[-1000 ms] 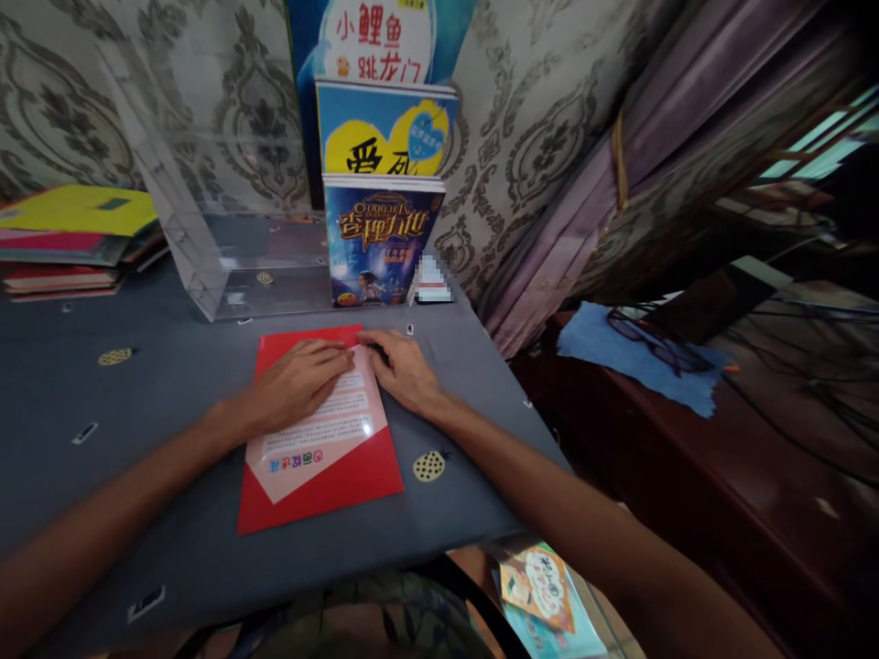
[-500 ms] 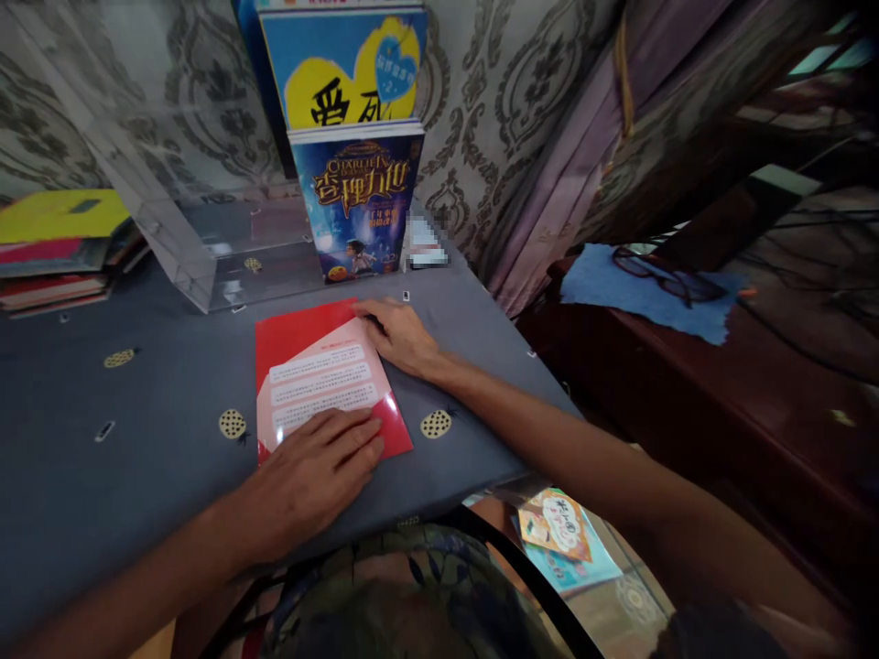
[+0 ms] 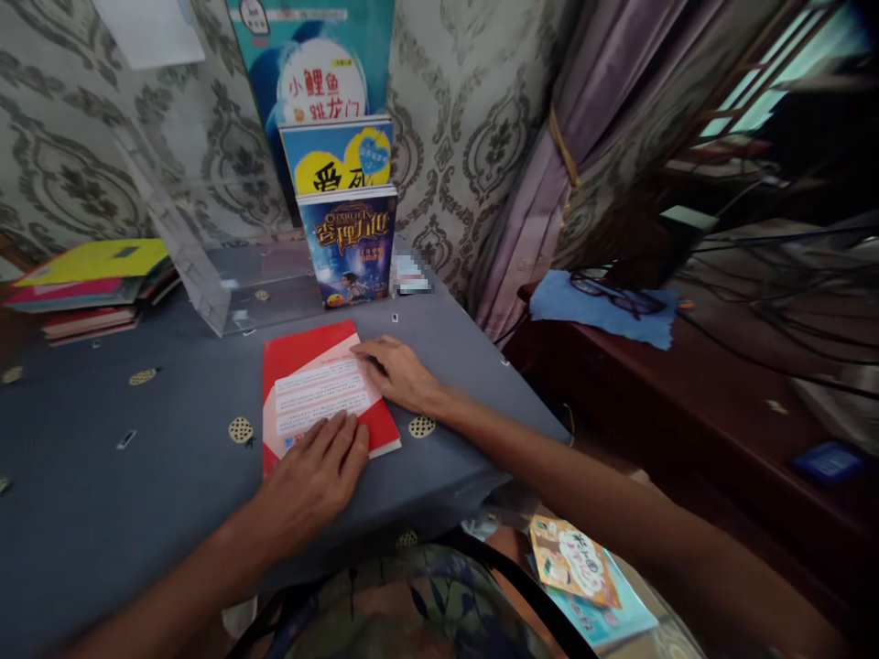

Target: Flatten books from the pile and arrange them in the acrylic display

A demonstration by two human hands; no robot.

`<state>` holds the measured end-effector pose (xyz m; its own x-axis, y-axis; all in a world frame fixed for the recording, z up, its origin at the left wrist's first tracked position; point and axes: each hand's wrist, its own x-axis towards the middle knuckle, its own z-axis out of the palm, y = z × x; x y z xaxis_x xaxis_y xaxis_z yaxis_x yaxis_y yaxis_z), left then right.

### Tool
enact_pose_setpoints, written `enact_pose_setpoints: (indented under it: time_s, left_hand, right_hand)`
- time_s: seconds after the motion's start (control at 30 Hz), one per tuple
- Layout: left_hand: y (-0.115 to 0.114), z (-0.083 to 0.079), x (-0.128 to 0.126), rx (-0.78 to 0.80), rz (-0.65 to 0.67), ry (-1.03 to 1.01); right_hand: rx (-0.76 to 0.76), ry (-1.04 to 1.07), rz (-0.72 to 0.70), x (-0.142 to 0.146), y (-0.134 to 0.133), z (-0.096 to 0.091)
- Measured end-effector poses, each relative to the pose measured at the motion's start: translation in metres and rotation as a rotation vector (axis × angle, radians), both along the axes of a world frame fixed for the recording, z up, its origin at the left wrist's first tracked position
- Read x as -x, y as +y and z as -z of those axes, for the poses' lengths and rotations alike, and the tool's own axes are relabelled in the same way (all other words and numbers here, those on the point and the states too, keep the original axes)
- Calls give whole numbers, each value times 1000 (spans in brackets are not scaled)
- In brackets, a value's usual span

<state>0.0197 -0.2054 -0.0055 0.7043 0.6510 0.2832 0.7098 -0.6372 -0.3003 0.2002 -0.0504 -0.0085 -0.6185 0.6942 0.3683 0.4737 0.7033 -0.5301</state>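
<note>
A thin red book (image 3: 300,363) with a pale text panel lies flat on the grey tablecloth (image 3: 103,494) in front of me. My left hand (image 3: 312,480) lies flat with its fingers stretched over the book's near edge. Over the far right corner rests my right hand (image 3: 398,373), fingers extended and pressing on the cover. Neither hand grips anything.
Three picture books (image 3: 347,243) stand upright in a clear acrylic holder (image 3: 206,265) against the patterned wall. A stack of flat books (image 3: 92,284) lies at the far left. To the right are a purple curtain (image 3: 549,174), a dark wooden bench with a blue cloth (image 3: 597,307) and glasses. Another booklet (image 3: 573,572) lies below the table edge.
My left hand slid from the book's far end down to its near edge. The right hand stayed at the far right corner. The camera view shifted.
</note>
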Motion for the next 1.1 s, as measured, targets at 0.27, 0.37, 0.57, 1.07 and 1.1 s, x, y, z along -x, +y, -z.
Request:
enact_pose_setpoints:
  time_s: [0.27,0.37,0.57,1.07,1.1]
  left_hand:
    - [1,0,-1,27,-47,4]
    - [-2,1,-1,41,-49,7]
    - [-5,-2,-3,59,-38,-59]
    - [-21,17,78,251,-222,-254]
    - [-27,18,77,252,-200,-239]
  right_hand:
    - [62,90,-72,-40,-64,-10]
    - [75,90,-104,-50,-77,-15]
    - [-23,63,-200,-50,-83,-13]
    - [-115,-115,-219,-63,-116,3]
    - [-125,-132,-229,-64,-121,4]
